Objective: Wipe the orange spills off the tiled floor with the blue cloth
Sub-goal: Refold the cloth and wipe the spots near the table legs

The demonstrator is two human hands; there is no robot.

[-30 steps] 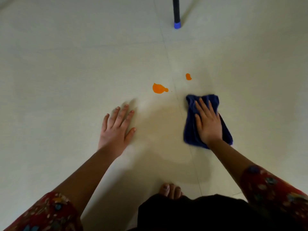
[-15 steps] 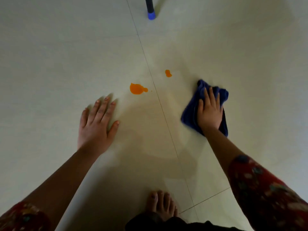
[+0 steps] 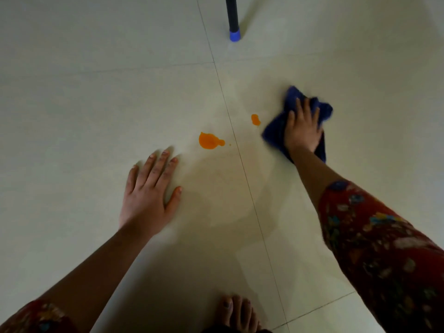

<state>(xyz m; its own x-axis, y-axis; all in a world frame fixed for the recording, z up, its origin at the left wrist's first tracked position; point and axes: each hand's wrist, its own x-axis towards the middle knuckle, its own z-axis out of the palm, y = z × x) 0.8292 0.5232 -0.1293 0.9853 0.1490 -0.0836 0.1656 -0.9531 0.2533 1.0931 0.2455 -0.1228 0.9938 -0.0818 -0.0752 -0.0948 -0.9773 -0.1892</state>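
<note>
Two orange spills mark the pale tiled floor (image 3: pixel 96 116): a larger blob (image 3: pixel 209 140) left of a grout line and a small drop (image 3: pixel 255 119) right of it. My right hand (image 3: pixel 301 131) presses down on the bunched blue cloth (image 3: pixel 274 133), fingers spread over it, just right of the small drop. The cloth does not touch either spill. My left hand (image 3: pixel 150 195) lies flat on the floor, fingers apart and holding nothing, below and left of the larger blob.
A dark pole with a blue tip (image 3: pixel 234 36) stands on the floor at the top. My bare foot (image 3: pixel 237 313) shows at the bottom edge. A faint damp sheen covers the tile between my hands.
My right hand has slid the cloth up and to the right, bunching it. The view has shifted, and my left hand stays planted on the floor.
</note>
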